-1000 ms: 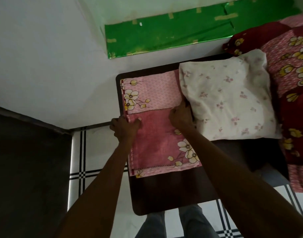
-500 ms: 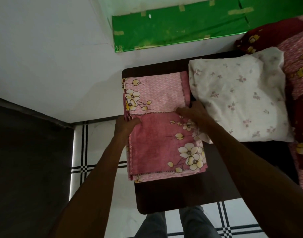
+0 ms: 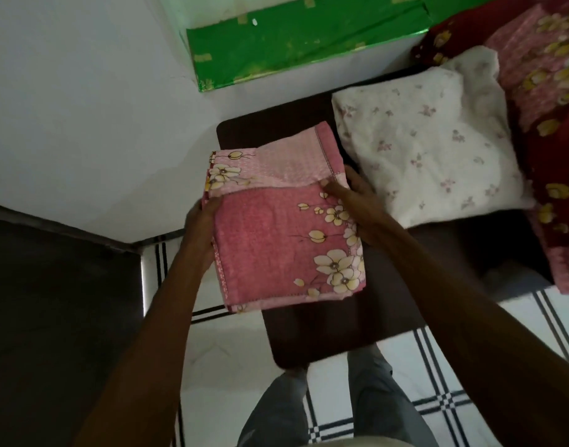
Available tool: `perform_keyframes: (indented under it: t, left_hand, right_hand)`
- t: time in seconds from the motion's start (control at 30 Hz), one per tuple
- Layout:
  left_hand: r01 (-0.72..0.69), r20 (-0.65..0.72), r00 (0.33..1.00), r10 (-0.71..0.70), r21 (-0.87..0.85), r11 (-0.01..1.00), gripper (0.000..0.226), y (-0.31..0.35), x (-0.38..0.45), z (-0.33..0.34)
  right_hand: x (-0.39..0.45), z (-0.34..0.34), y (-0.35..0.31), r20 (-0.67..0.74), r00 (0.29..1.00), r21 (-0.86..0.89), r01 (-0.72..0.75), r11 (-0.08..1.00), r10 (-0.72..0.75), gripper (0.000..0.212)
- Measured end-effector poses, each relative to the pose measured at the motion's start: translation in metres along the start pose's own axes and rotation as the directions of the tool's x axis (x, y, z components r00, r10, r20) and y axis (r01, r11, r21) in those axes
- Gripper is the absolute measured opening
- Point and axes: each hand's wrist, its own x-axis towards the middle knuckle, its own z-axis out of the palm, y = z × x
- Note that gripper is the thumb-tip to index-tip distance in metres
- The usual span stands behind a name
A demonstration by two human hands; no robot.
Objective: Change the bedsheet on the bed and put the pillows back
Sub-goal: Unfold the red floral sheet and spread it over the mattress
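The folded pink bedsheet (image 3: 286, 233), printed with cream flowers, is held between both hands over the left part of a dark bench (image 3: 325, 330) — its near edge hangs past the bench's left side and its far end looks raised, though whether the whole bundle is clear of the bench top cannot be told. The left hand (image 3: 201, 233) grips the sheet's left edge, thumb on top and fingers hidden beneath; the right hand (image 3: 357, 204) clamps the right edge, thumb laid across the top fold and fingers tucked behind it. Just beside the sheet, on the right part of the bench, lies a white pillow (image 3: 431, 143) with small pink sprigs, its near corner close to the right hand. Beyond it, at the right edge of the view, is a red and pink floral cloth (image 3: 554, 130) that seems to belong to the bed, but whether it is the old sheet or some other cover is unclear. By this showing the task is at an early stage: the fresh sheet is folded and in hand, not spread, and the one pillow in view is set aside. What is left, most likely, is carrying the sheet to the bed, opening and tucking it, and then returning the pillows. A green foil-covered panel (image 3: 302, 37) stands against the wall behind.
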Motion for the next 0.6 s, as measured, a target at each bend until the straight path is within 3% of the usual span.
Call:
perform_keyframes:
  t: [0.17,0.33,0.47,0.6]
  left_hand:
    - [-0.122,0.191,0.975,0.117,0.013,0.992,0.047,0.05,-0.045,0.017]
    - [-0.228,0.442,0.872,0.209,-0.01,0.974,0.038,0.086,-0.111,0.084]
    - [-0.265,0.605,0.772,0.194,0.029,0.964,0.04,0.089,-0.164,0.151]
    - [-0.268,0.732,0.665,0.148,0.049,0.962,0.038,0.069,-0.213,0.233]
  right_hand:
    - [-0.084,-0.005,-0.035,-0.118,0.987,0.11,0.124,0.986,-0.111,0.044]
    - [-0.183,-0.051,-0.054,-0.243,0.955,0.248,0.231,0.941,-0.171,0.042]
    - [-0.263,-0.097,-0.056,-0.397,0.891,0.302,0.353,0.886,-0.22,0.045]
    - [-0.33,-0.15,-0.041,-0.612,0.769,0.283,0.431,0.857,-0.184,0.041]
